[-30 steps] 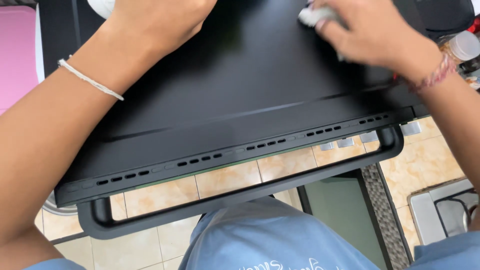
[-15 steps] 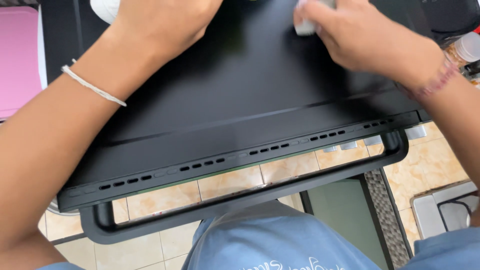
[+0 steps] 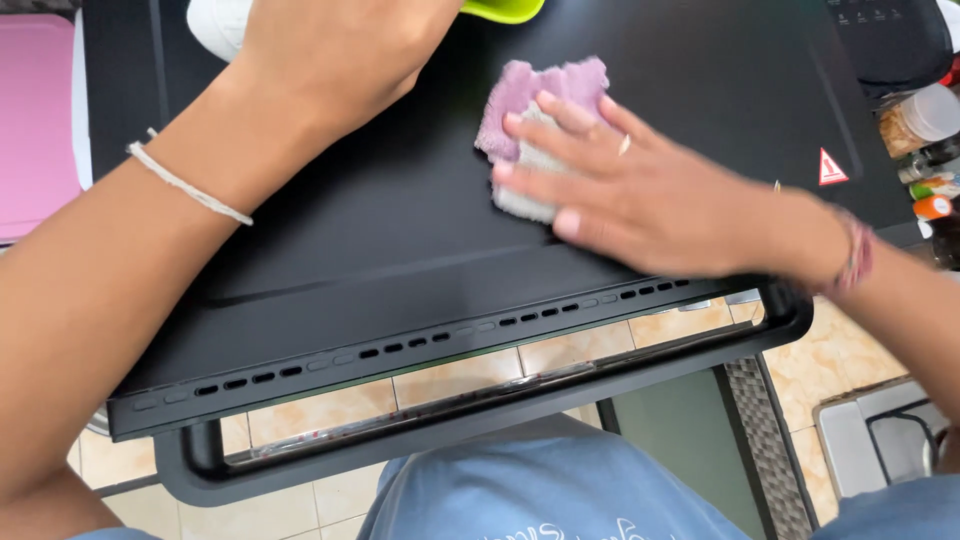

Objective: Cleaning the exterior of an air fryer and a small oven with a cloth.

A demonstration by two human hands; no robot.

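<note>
A black appliance top [image 3: 400,220] with a row of vent slots and a front handle bar [image 3: 480,420] fills the view. My right hand [image 3: 640,195] lies flat with fingers spread, pressing a folded pink and white cloth [image 3: 540,110] onto the black surface near its middle. My left hand [image 3: 330,50] rests at the far edge of the top, its fingers out of view past the frame's upper edge, next to a white object [image 3: 218,25] and a lime-green object [image 3: 505,10]. A thin white bracelet sits on my left wrist.
A pink surface [image 3: 35,120] lies at far left. Jars and bottles [image 3: 925,140] stand at the right edge. A red warning triangle sticker [image 3: 830,168] marks the top. Tiled floor [image 3: 470,375] shows below, with a dark mat [image 3: 760,440] at lower right.
My right hand has slid the cloth from the far right corner toward me and leftward, to the middle of the black top. The view has tilted slightly; my left hand stays put.
</note>
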